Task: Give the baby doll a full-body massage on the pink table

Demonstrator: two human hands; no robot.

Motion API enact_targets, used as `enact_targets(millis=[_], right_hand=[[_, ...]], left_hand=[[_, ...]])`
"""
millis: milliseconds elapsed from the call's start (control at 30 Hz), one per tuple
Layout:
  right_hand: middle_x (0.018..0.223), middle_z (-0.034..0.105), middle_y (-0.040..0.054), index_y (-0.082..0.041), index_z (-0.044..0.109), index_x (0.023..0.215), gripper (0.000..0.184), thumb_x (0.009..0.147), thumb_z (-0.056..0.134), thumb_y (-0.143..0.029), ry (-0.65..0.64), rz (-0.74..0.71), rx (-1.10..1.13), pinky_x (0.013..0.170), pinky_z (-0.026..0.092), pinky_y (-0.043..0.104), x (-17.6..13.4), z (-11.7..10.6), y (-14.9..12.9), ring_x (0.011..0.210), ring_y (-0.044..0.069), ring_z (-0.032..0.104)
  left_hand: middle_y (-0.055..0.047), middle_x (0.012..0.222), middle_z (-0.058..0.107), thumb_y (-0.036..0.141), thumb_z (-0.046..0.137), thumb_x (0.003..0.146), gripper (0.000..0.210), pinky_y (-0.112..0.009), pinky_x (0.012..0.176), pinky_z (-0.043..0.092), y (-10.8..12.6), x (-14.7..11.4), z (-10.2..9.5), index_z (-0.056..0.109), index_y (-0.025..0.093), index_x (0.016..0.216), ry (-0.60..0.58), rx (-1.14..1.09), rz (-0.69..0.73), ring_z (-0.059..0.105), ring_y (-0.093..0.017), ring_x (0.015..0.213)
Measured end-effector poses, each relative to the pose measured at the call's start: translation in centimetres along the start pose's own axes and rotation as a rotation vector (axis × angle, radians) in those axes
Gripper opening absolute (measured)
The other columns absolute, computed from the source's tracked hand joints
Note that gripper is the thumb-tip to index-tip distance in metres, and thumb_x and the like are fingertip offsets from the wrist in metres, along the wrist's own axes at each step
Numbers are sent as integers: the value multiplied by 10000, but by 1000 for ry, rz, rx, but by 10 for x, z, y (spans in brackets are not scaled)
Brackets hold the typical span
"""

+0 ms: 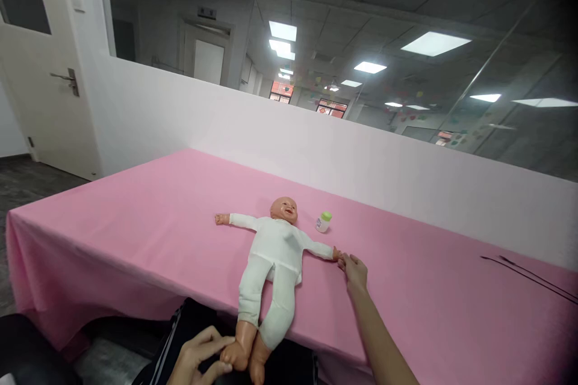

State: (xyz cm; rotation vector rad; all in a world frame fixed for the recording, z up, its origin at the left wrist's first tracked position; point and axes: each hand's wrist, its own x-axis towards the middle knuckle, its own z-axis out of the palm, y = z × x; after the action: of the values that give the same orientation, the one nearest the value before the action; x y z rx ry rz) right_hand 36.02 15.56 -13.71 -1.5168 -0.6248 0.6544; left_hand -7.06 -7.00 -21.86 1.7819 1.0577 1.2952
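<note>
A baby doll [276, 246] with a white cloth body lies on its back on the pink-covered table [149, 210]. Its arms are spread wide, and its feet hang past the table's near edge. With thumb and fingers, my left hand [198, 355] grips the doll's foot on the left side. My right hand [354, 271] is closed on the doll's small hand at the right, arm stretched out. Beside the doll's head stands a small jar [323, 222] with a green lid, upright.
Two thin black cables [533, 280] lie on the table at the far right. A white wall [361, 156] with a glass pane above runs along the back. At the left is a door [49, 72], and my legs are under the near edge.
</note>
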Motion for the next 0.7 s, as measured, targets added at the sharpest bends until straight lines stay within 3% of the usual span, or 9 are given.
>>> enact_targets(millis=[100,167,233,300,367,400,467,600,700], right_hand=[[830,693,9,-129,615,1211,725,601,857,-437,-19,-52,-2,560,533,267,-31,-10,-9,566,127,592],[900,698,26,-163,620,1249,741,656,850,-543,-136,-106,-49,521,494,251,-68,-24,-11,569,120,577],[824,690,28,-163,693,1123,646,709,821,-641,-459,-107,-130,510,470,245,-114,-41,-7,578,134,586],[795,713,66,-147,737,918,585,797,725,-719,-863,-43,-217,528,464,254,-163,-57,8,576,140,597],[864,762,117,-136,768,926,673,791,682,-790,-1165,72,-300,602,504,289,-208,-65,31,630,170,657],[891,776,121,-148,772,1013,730,745,700,-823,-1186,118,-304,645,521,308,-226,-64,44,683,196,688],[994,784,132,-175,778,1051,815,657,713,-885,-1088,172,-250,717,538,341,-254,-56,70,823,248,724],[1281,732,135,-259,752,1160,946,520,719,-954,-941,465,180,953,524,433,-276,-29,98,1181,343,678],[1227,756,141,-262,757,1131,946,462,773,-931,-924,656,398,999,513,487,-279,-21,95,1223,365,664]], left_hand=[[-47,872,727,448,769,889,290,-247,722,596,5,3,2,814,326,1148,-114,6,81,729,-197,764],[-50,960,752,438,794,869,324,-258,775,610,13,6,-3,799,341,1178,-118,37,113,745,-212,835],[-47,1031,762,412,779,888,305,-267,830,612,22,15,-10,792,352,1186,-25,107,99,749,-220,909],[-48,1065,762,398,703,948,234,-287,880,606,30,34,-19,798,336,1153,122,173,51,740,-224,973],[-61,1103,753,430,624,992,258,-314,885,607,35,63,-27,796,301,1135,240,203,6,722,-238,1025],[-70,1140,742,453,598,1000,296,-322,858,613,35,82,-30,785,288,1158,278,215,-14,712,-249,1049],[-89,1236,711,488,568,1000,374,-353,833,613,31,124,-37,741,273,1253,338,300,-50,679,-282,1124],[-199,1494,543,459,506,1006,649,-516,1058,483,1,206,-54,437,165,1581,478,582,-124,491,-382,1388],[-236,1496,537,414,547,977,687,-511,1102,411,-34,243,-69,420,91,1570,319,702,-190,459,-391,1399]])
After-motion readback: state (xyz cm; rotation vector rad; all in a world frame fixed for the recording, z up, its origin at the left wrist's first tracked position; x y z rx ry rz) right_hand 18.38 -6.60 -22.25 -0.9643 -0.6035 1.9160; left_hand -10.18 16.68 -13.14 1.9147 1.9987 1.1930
